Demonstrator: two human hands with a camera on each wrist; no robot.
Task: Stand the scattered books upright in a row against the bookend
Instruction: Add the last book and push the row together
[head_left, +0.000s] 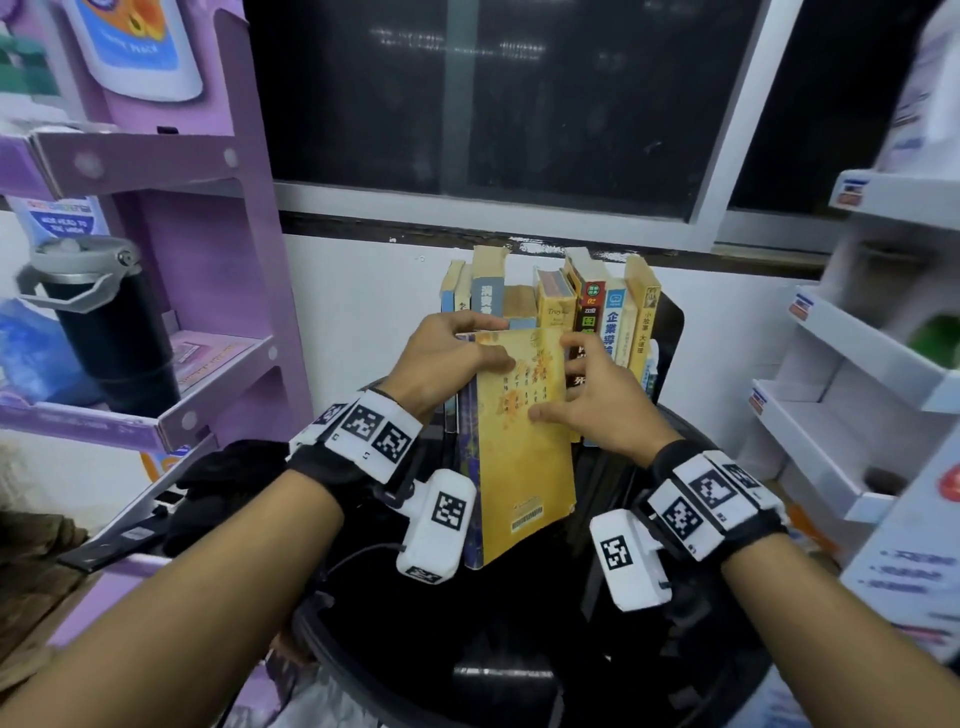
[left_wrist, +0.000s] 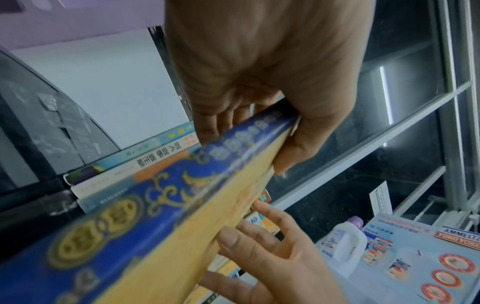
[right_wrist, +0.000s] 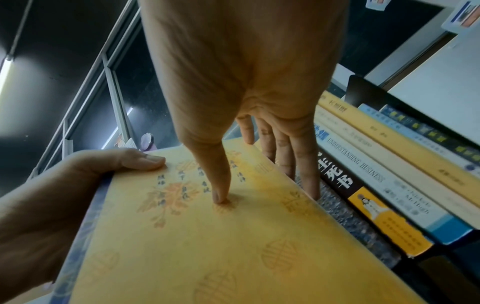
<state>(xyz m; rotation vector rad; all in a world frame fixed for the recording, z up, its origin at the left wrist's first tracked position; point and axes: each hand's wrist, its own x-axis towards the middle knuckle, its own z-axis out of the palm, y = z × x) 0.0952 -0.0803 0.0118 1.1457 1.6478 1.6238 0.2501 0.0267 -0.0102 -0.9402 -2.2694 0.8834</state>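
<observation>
A yellow book with a blue ornamented spine is held tilted over the black table, in front of a row of upright books. My left hand grips its top left corner, thumb on the cover and fingers behind the spine. My right hand holds the right edge, its thumb pressing the yellow cover and its fingers tucked behind. The row leans against a black bookend on the right. More upright books stand to the left, behind the held book.
A purple shelf unit with a black flask stands on the left. White display shelves are on the right, and a white bottle stands there. A dark window is behind the books.
</observation>
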